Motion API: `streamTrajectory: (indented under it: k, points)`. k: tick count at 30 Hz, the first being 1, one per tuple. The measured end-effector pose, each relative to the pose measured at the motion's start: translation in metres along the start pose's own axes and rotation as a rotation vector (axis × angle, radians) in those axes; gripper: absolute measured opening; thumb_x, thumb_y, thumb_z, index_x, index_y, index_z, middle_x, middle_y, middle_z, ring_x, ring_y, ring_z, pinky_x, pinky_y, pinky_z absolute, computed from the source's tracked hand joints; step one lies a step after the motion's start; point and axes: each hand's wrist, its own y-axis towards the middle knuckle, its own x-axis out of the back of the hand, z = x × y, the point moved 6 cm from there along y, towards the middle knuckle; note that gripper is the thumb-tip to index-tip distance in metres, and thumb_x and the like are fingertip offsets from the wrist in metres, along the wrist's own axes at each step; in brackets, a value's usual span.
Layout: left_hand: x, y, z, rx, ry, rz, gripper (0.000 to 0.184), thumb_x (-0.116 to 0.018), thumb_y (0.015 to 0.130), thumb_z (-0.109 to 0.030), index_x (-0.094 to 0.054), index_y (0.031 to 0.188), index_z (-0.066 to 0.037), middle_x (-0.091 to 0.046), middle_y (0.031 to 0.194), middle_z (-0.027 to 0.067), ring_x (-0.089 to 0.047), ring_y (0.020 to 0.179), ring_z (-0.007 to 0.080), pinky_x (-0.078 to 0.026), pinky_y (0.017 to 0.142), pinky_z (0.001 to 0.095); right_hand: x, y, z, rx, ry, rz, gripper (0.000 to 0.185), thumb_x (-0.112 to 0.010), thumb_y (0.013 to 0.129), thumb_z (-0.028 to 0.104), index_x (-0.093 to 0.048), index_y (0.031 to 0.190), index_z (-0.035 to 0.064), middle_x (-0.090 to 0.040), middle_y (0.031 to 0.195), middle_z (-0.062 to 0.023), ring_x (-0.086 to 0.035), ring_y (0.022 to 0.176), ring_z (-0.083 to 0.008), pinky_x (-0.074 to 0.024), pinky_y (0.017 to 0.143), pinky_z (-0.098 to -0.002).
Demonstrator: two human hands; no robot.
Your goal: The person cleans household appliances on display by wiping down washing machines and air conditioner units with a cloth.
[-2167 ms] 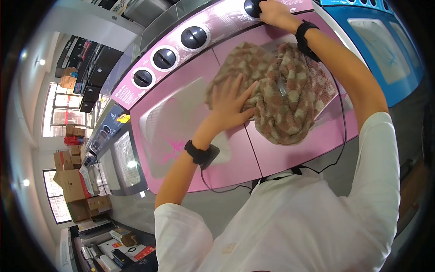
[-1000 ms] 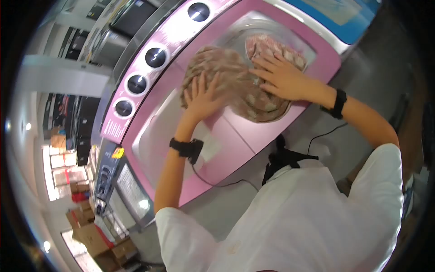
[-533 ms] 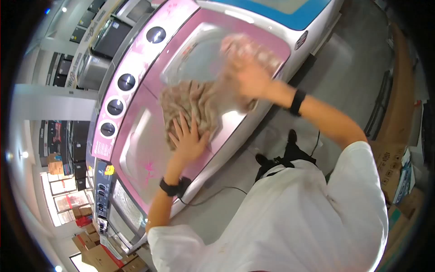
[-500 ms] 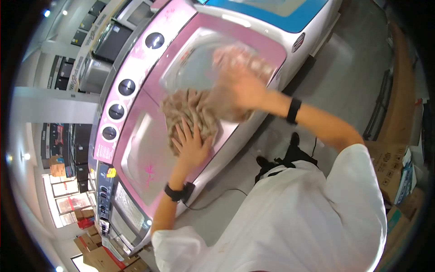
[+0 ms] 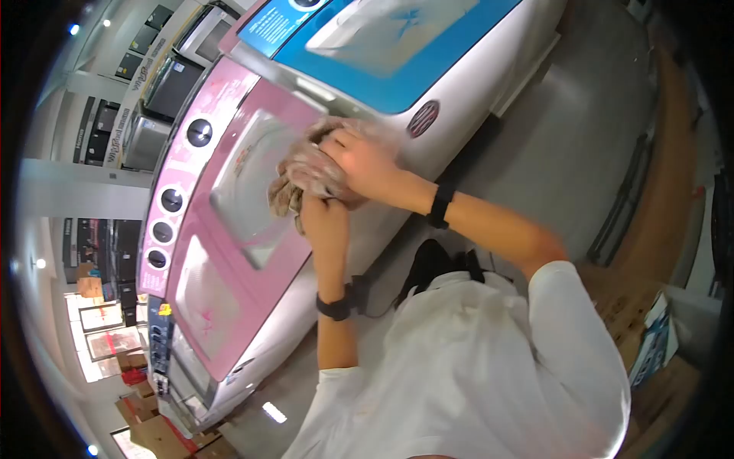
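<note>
My left hand is closed on a bunched, brownish patterned cloth above the front part of a pink-topped washing machine. Just beyond it, my right hand has its fingers curled into a paler, pinkish cloth. The two cloths are gathered together, and blur hides where one ends and the other begins. Beneath them lies the machine's lid with a clear window. Both wrists wear black bands.
A blue-topped washing machine stands beside the pink one. Black dials line the pink control panel. Further machines and cardboard boxes are at the left. Grey floor lies to the right, bordered by brown cardboard.
Both hands have come together. My left hand, earlier spread flat on the brown cloth, now grips it. The cloths are bunched up off the lid, and the view has shifted.
</note>
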Motion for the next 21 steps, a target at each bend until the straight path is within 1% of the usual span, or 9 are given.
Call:
streamTrajectory:
  k: [1, 4, 7, 9, 11, 12, 15, 17, 21]
  points:
    - [-0.008, 0.009, -0.02, 0.141, -0.101, 0.07, 0.046, -0.05, 0.083, 0.0, -0.06, 0.128, 0.004, -0.057, 0.135, 0.0307, -0.053, 0.124, 0.0484, -0.044, 0.103, 0.0493, 0.026, 0.012, -0.006, -0.01, -0.014, -0.09, 0.032, -0.063, 0.081, 0.006, -0.065, 0.113, 0.0002, -0.062, 0.111, -0.0153, -0.059, 0.109, -0.0347, -0.0495, 0.098, -0.0405]
    - [-0.03, 0.037, -0.08, -0.057, -0.33, -0.018, 0.035, -0.053, 0.088, 0.0, -0.063, 0.121, 0.001, -0.061, 0.131, 0.0254, -0.054, 0.122, 0.0478, -0.045, 0.1, 0.05, 0.1, 0.047, -0.032, 0.033, -0.004, -0.187, 0.031, -0.064, 0.078, 0.002, -0.068, 0.108, 0.0014, -0.062, 0.108, -0.016, -0.059, 0.103, -0.0364, -0.0512, 0.092, -0.0434]
    - [-0.055, 0.067, -0.129, -0.276, -0.24, -0.177, 0.031, -0.054, 0.093, -0.001, -0.061, 0.123, 0.001, -0.06, 0.13, 0.0255, -0.055, 0.123, 0.0465, -0.045, 0.1, 0.0494, 0.157, 0.073, -0.075, 0.122, -0.188, -0.282, 0.027, -0.064, 0.078, 0.0, -0.069, 0.104, 0.0021, -0.061, 0.11, -0.0154, -0.058, 0.099, -0.036, -0.0519, 0.087, -0.0453]
    - [-0.085, 0.085, -0.144, -0.308, -0.147, -0.13, 0.039, -0.057, 0.096, -0.009, -0.058, 0.134, 0.0, -0.053, 0.139, 0.0304, -0.049, 0.129, 0.0494, -0.042, 0.107, 0.0492, 0.178, 0.081, -0.12, 0.124, -0.29, -0.268, 0.03, -0.064, 0.081, 0.001, -0.068, 0.11, 0.002, -0.062, 0.115, -0.0164, -0.059, 0.107, -0.0362, -0.0518, 0.091, -0.0434]
    - [-0.128, 0.102, -0.141, -0.414, 0.033, -0.045, 0.045, -0.058, 0.095, -0.012, -0.056, 0.139, -0.002, -0.048, 0.145, 0.0327, -0.045, 0.135, 0.0509, -0.037, 0.113, 0.0511, 0.169, 0.064, -0.195, -0.044, -0.275, -0.009, 0.039, -0.066, 0.087, 0.008, -0.066, 0.126, 0.0063, -0.061, 0.13, -0.0182, -0.057, 0.122, -0.0386, -0.0481, 0.101, -0.049]
    - [-0.153, 0.103, -0.137, -0.423, 0.349, -0.042, 0.05, -0.06, 0.093, -0.021, -0.057, 0.141, -0.006, -0.04, 0.156, 0.0275, -0.036, 0.144, 0.0488, -0.028, 0.118, 0.0572, 0.171, 0.048, -0.225, -0.067, -0.302, 0.061, 0.042, -0.065, 0.09, 0.011, -0.063, 0.132, 0.0084, -0.059, 0.135, -0.0181, -0.055, 0.127, -0.0392, -0.045, 0.105, -0.0523]
    - [-0.172, 0.118, -0.157, -0.251, 0.435, -0.041, 0.062, -0.061, 0.092, -0.029, -0.051, 0.15, -0.01, -0.037, 0.159, 0.0287, -0.031, 0.148, 0.0502, -0.02, 0.121, 0.0617, 0.205, 0.034, -0.291, -0.156, -0.434, 0.232, 0.051, -0.062, 0.096, 0.021, -0.055, 0.146, 0.0141, -0.053, 0.148, -0.0173, -0.049, 0.138, -0.0406, -0.0356, 0.113, -0.0611]
    - [-0.182, 0.132, -0.171, -0.171, 0.478, 0.009, 0.072, -0.062, 0.092, -0.03, -0.04, 0.159, -0.021, -0.033, 0.159, 0.0331, -0.028, 0.147, 0.0534, -0.019, 0.119, 0.066, 0.227, 0.038, -0.326, -0.257, -0.507, 0.378, 0.055, -0.06, 0.099, 0.026, -0.049, 0.152, 0.0169, -0.049, 0.155, -0.0163, -0.045, 0.143, -0.041, -0.0291, 0.116, -0.0657]
    - [-0.204, 0.161, -0.195, -0.095, 0.54, 0.037, 0.076, -0.062, 0.092, -0.032, -0.032, 0.163, -0.031, -0.029, 0.157, 0.0382, -0.024, 0.147, 0.0568, -0.017, 0.116, 0.0731, 0.247, 0.092, -0.412, -0.442, -0.662, 0.324, 0.05, -0.056, 0.1, 0.02, -0.052, 0.148, 0.0101, -0.052, 0.151, -0.0188, -0.045, 0.143, -0.0399, -0.0293, 0.115, -0.0669]
